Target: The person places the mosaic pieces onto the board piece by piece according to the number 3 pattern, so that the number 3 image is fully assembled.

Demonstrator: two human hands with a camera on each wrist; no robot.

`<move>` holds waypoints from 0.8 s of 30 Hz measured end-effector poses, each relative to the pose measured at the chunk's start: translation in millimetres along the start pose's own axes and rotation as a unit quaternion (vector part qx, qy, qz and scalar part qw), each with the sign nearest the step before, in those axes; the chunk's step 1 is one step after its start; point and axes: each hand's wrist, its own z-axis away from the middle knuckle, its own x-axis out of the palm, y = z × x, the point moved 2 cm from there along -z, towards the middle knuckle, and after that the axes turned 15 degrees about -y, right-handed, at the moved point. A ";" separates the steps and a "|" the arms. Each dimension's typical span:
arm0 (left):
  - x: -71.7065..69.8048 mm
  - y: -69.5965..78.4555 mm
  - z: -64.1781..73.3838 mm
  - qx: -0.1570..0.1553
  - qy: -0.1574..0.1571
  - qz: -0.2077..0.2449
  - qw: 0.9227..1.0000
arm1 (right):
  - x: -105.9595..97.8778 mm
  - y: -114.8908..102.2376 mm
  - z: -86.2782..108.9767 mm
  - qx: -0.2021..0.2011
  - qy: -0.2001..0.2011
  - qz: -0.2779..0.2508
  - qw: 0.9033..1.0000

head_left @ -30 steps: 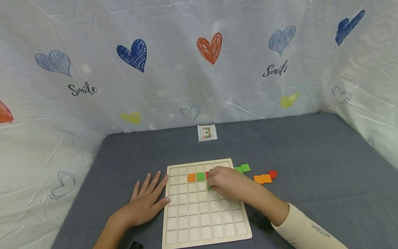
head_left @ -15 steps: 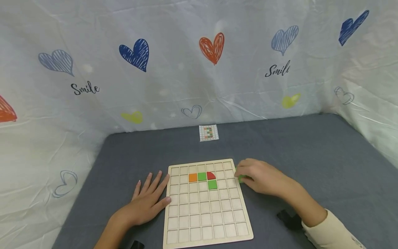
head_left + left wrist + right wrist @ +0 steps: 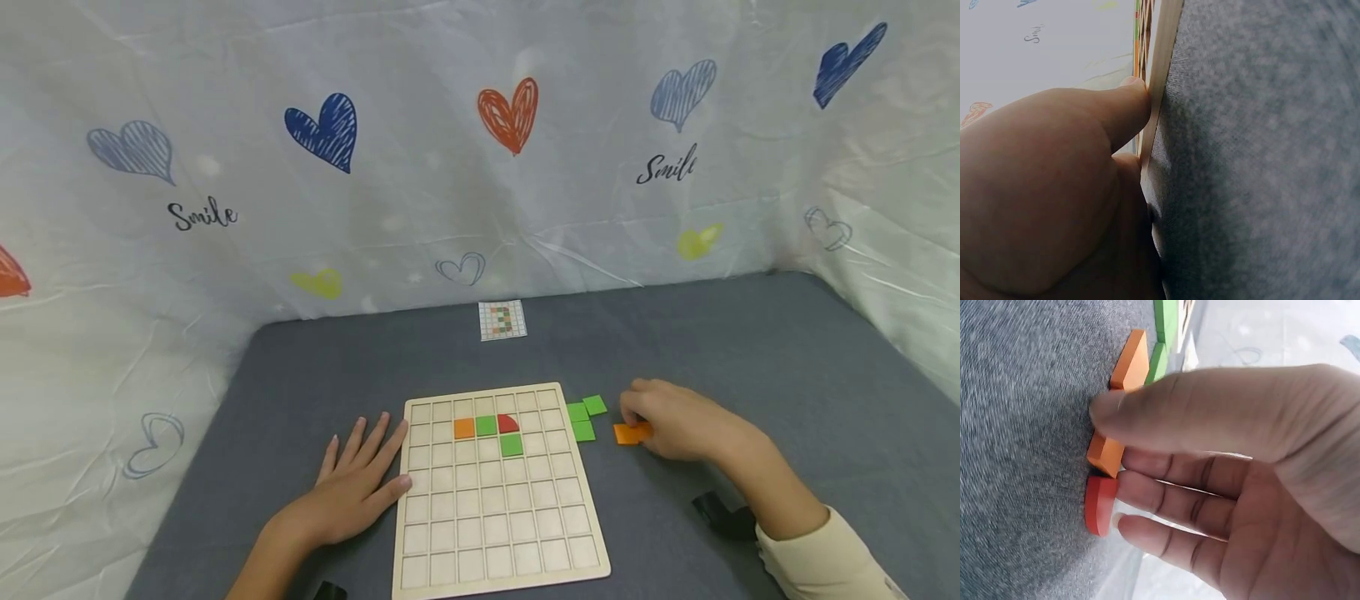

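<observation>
A wooden grid board point(image 3: 493, 502) lies on the grey cloth. An orange square tile point(image 3: 464, 428), a green tile point(image 3: 487, 426), a red quarter-round tile point(image 3: 507, 423) and a second green tile point(image 3: 512, 445) sit in its cells. My left hand point(image 3: 348, 496) rests with spread fingers beside the board, its thumb point(image 3: 1132, 109) at the left edge. My right hand point(image 3: 678, 423) pinches an orange tile point(image 3: 1107, 454) on the cloth; the index finger hides behind the thumb in the right wrist view. Another orange tile point(image 3: 1130, 359) and a red tile point(image 3: 1100, 506) lie on either side.
Several green tiles point(image 3: 583, 431) lie against the board's right edge. A small printed pattern card point(image 3: 502, 321) lies farther back on the table point(image 3: 360, 358). Behind rises a white curtain point(image 3: 420, 208) with hearts.
My right hand has left the board, where a second green tile now shows in its cell, and moved right past the loose green tiles to the orange ones. The left hand stays put.
</observation>
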 end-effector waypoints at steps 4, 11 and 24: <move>1.1 -0.1 -0.2 0.002 -0.005 0.004 1.000 | 4.2 -0.1 0.2 -0.012 0.002 0.003 1.000; 2.6 -0.7 -0.3 0.001 -0.006 0.002 1.000 | 5.4 0.4 -0.4 -0.023 0.009 0.005 1.000; 1.3 -1.9 -1.1 0.001 0.003 -0.007 1.000 | 0.2 -12.0 -8.0 -0.055 0.013 -0.043 0.997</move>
